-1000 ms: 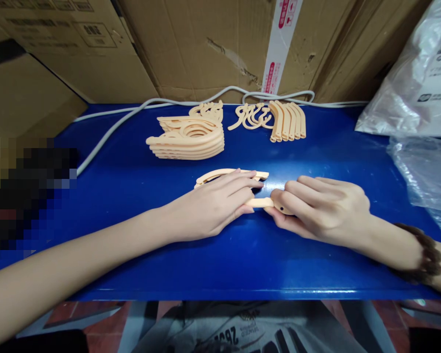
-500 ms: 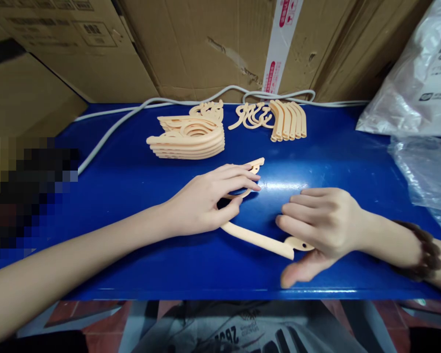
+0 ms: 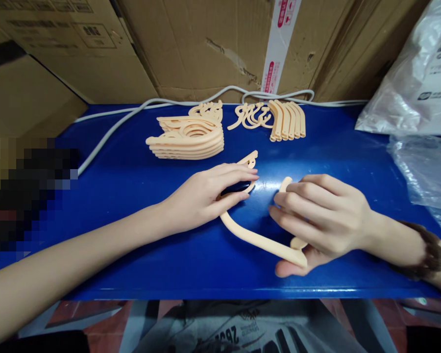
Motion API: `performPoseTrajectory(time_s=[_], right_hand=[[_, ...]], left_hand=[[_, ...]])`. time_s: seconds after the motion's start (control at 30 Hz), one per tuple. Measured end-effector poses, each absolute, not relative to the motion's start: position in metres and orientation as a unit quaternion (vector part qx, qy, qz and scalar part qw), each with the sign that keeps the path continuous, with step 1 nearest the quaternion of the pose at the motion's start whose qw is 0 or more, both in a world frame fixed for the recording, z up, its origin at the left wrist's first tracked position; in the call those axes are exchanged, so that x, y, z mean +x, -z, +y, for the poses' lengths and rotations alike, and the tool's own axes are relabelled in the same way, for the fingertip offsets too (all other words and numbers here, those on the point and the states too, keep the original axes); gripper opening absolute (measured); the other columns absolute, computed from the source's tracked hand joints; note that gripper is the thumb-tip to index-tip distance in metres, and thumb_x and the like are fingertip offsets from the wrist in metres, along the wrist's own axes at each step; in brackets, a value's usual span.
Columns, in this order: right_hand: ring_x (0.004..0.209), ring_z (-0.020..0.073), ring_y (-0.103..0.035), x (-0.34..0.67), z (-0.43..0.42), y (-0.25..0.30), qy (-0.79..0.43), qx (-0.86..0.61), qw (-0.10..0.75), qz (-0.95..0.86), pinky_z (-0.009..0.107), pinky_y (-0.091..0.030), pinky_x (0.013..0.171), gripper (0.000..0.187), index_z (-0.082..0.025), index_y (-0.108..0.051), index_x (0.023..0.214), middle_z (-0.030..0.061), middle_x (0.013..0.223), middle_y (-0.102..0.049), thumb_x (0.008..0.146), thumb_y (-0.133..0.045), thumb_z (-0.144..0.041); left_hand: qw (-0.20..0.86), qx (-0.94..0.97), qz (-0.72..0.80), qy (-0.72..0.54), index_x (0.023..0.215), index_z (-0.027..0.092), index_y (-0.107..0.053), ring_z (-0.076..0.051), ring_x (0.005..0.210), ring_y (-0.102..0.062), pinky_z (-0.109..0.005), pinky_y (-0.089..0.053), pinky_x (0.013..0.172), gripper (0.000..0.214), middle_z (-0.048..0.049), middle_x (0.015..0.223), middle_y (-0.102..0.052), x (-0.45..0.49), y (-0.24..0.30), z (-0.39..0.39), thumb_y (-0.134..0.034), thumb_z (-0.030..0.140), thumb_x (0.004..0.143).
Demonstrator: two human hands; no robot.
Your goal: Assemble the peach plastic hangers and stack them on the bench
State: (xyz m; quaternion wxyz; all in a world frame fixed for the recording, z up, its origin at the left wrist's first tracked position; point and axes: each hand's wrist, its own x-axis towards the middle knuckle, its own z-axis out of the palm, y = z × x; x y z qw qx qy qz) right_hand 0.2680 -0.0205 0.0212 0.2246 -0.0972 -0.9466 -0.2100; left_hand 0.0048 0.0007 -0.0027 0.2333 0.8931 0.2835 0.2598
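A peach plastic folding hanger [image 3: 259, 239] lies unfolded on the blue table [image 3: 132, 186]. My left hand [image 3: 209, 193] presses its hook end flat with thumb and fingers pinched on it. My right hand [image 3: 321, 215] grips the far end of the long arm and a second short arm that sticks up by the fingers. A stack of folded peach hangers [image 3: 187, 137] sits behind my left hand. Loose peach hooks [image 3: 250, 115] and curved arms [image 3: 288, 120] lie at the back.
Cardboard boxes [image 3: 206, 44] wall the back and left. A white cable [image 3: 110, 132] runs along the table's rear and left. Clear plastic bags [image 3: 419, 98] fill the right side. The table's front edge runs just under my wrists.
The hanger went from folded between both hands to spread open. My right hand drew the long arm toward the front edge, then curled round its end and the second arm.
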Motion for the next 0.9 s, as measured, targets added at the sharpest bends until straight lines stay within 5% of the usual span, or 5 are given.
performPoseTrajectory(time_s=[0.23, 0.57, 0.9], right_hand=[[0.064, 0.0170, -0.043, 0.265, -0.022, -0.028, 0.260, -0.124, 0.217, -0.933, 0.034, -0.030, 0.054, 0.066, -0.014, -0.070, 0.087, 0.0059, 0.073, -0.060, 0.096, -0.041, -0.072], [0.074, 0.0186, -0.052, 0.268, -0.021, -0.019, 0.226, -0.082, 0.220, -0.945, 0.032, -0.035, 0.059, 0.043, -0.015, -0.068, 0.092, 0.0065, 0.081, -0.065, 0.101, -0.049, -0.052], [0.072, 0.0164, -0.054, 0.267, -0.021, -0.018, 0.189, -0.064, 0.229, -0.953, 0.031, -0.038, 0.059, 0.040, -0.016, -0.068, 0.087, 0.0045, 0.077, -0.064, 0.098, -0.056, -0.052]], left_hand=[[0.236, 0.892, 0.277, -0.268, 0.133, 0.017, -0.063, -0.021, 0.136, -0.057, -0.037, -0.044, 0.118, 0.033, -0.0094, 0.140, -0.066, 0.005, 0.003, 0.002, -0.054, 0.027, 0.103], [0.222, 0.898, 0.274, -0.263, 0.133, 0.016, -0.062, -0.021, 0.139, -0.053, -0.038, -0.043, 0.119, 0.032, -0.0095, 0.139, -0.066, 0.005, 0.005, 0.002, -0.053, 0.025, 0.104], [0.220, 0.903, 0.268, -0.253, 0.132, 0.016, -0.062, -0.021, 0.138, -0.054, -0.037, -0.043, 0.118, 0.031, -0.0093, 0.140, -0.065, 0.004, 0.006, 0.003, -0.052, 0.027, 0.105]])
